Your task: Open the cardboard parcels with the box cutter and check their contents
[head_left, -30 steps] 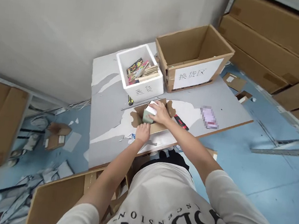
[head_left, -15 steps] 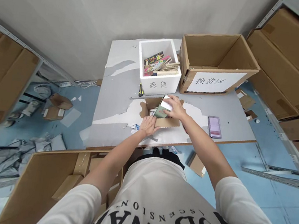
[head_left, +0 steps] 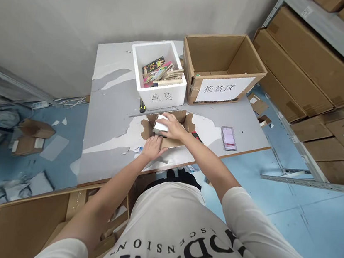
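Note:
A small open cardboard box [head_left: 175,142] stands near the front edge of the table, its flaps spread. My right hand [head_left: 174,127] reaches into it, fingers closed round a small white-topped box [head_left: 161,123] at the left part of the opening. Most of that small box is hidden by my hand and the carton wall. At the near left corner, my left hand [head_left: 153,147] grips the carton's front rim, thumb lying along the outside. A red and black object [head_left: 197,137] lies just right of the carton, partly behind my forearm.
Behind stand a white foam box [head_left: 166,99] of books and a large labelled carton [head_left: 223,89]. A yellow-black utility knife [head_left: 142,106] lies before the foam box. A phone [head_left: 229,138] rests at right. Shelves with cartons [head_left: 307,70] flank the table.
My right hand has brought the small box from a tilt with its green side showing to a more level position, lower in the carton. My left hand stays at the rim. The view has swung right.

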Motion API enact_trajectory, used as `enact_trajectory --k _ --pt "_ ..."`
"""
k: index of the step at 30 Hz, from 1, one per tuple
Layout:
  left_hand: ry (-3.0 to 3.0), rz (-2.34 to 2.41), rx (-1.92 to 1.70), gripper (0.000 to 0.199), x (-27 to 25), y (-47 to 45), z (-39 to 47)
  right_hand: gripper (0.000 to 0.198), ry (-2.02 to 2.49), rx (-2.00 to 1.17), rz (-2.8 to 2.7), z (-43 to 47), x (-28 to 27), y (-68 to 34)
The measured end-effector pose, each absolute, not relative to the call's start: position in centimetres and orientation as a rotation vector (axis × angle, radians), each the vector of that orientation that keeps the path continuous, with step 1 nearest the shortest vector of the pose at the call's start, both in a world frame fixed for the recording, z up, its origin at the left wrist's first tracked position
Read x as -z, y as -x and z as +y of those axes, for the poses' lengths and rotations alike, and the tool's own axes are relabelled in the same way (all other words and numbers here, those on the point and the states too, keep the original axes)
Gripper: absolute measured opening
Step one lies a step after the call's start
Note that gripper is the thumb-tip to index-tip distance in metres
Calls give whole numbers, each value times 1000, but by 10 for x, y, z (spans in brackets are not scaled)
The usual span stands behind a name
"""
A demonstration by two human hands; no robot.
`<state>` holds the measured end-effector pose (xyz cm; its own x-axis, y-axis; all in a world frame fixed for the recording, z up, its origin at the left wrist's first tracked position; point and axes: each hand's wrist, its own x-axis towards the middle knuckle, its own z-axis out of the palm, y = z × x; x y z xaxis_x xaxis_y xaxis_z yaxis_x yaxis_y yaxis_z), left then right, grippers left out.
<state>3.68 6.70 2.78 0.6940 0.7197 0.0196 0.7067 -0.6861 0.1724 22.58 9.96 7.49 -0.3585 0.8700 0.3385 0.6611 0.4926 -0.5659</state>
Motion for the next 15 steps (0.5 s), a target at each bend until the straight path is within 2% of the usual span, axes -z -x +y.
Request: enact_trajectory --k 15 --pt "-2544 1198 -245 52 -35 -35 68 61 1133 -555 -2336 107 -73 -234"
